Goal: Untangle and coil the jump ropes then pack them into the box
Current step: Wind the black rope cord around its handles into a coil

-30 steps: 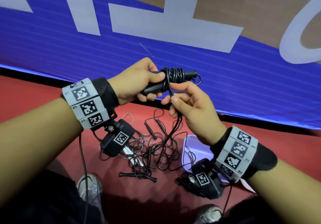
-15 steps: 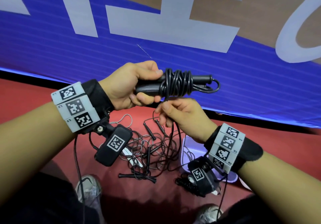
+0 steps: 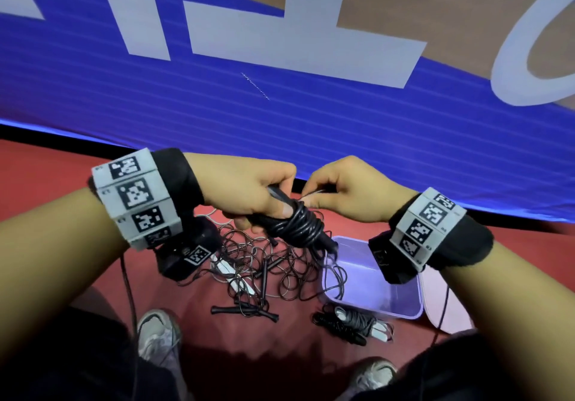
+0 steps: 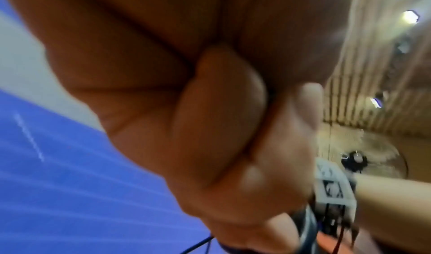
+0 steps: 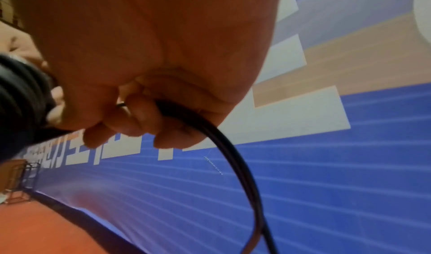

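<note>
Left hand (image 3: 245, 189) grips wrapped rope bundle (image 3: 295, 226), now lowered toward box (image 3: 404, 310); right hand (image 3: 345, 189) pinches loose cord end, coil nearly finished.

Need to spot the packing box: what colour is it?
Pale purple, translucent-looking; the box sits on the red floor, clearest in the head view.

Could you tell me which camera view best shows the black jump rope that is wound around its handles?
The head view: the black wound jump rope bundle appears whole, gripped by the left hand. The right wrist view shows only its blurred edge plus the loose cord pinched by the right hand. The left wrist view shows almost nothing.
</note>
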`<state>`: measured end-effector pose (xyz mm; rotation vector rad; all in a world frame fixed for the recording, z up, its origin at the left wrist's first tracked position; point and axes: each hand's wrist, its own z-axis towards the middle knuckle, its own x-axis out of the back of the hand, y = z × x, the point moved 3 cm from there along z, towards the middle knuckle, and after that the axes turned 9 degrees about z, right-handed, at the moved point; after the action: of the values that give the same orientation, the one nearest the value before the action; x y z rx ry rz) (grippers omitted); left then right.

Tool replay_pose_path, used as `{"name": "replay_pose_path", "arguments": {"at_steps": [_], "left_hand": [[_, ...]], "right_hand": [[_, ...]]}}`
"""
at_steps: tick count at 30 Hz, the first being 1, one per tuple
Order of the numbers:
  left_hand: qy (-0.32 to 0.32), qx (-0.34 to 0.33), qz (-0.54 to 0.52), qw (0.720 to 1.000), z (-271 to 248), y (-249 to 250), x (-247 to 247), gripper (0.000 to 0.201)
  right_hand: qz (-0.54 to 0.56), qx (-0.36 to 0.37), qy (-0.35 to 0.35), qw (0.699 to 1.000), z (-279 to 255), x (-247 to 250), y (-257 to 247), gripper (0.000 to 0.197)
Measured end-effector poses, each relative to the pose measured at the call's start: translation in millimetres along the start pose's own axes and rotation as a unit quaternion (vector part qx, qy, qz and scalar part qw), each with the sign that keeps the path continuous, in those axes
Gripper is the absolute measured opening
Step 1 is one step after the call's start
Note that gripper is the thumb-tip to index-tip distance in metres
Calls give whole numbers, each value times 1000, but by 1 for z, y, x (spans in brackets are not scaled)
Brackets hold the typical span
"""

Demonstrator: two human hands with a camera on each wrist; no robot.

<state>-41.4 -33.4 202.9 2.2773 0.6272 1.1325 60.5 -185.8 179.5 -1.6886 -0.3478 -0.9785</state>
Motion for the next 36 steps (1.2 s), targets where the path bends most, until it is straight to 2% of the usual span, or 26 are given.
{"name": "replay_pose_path", "arguments": {"at_steps": [3, 6, 8, 12, 16, 18, 21, 26, 31, 36], "left_hand": [[73, 20, 100, 992, 5, -3, 5, 20], [126, 34, 126, 983, 8, -11, 14, 20], [185, 42, 129, 973, 9, -15, 22, 21], [325, 26, 42, 945, 10, -21, 35, 19], [387, -13, -107, 916, 10, -19, 37, 18], [392, -37, -178, 902, 9, -15, 37, 20], [384, -62, -216, 896, 7, -12, 37, 23], [374, -103, -301, 871, 1, -9, 40, 24], [331, -121, -400, 846, -3, -6, 40, 25], [255, -123, -460, 842, -4, -6, 38, 23]], "right_hand": [[-35, -19, 20, 999, 1, 12, 4, 18], [-87, -22, 74, 993, 0, 26, 4, 14], [-80, -16, 116, 990, -3, 34, 3, 14], [-24, 1, 176, 984, -9, 38, -2, 18], [102, 0, 221, 970, -10, 30, -9, 17], [163, 2, 223, 961, -10, 24, -9, 15], [253, 3, 220, 942, -11, 17, -6, 10], [414, 16, 194, 889, -12, 10, -9, 12], [445, 37, 169, 878, -10, 14, -8, 20], [485, 31, 166, 858, -8, 11, -4, 21]]}}
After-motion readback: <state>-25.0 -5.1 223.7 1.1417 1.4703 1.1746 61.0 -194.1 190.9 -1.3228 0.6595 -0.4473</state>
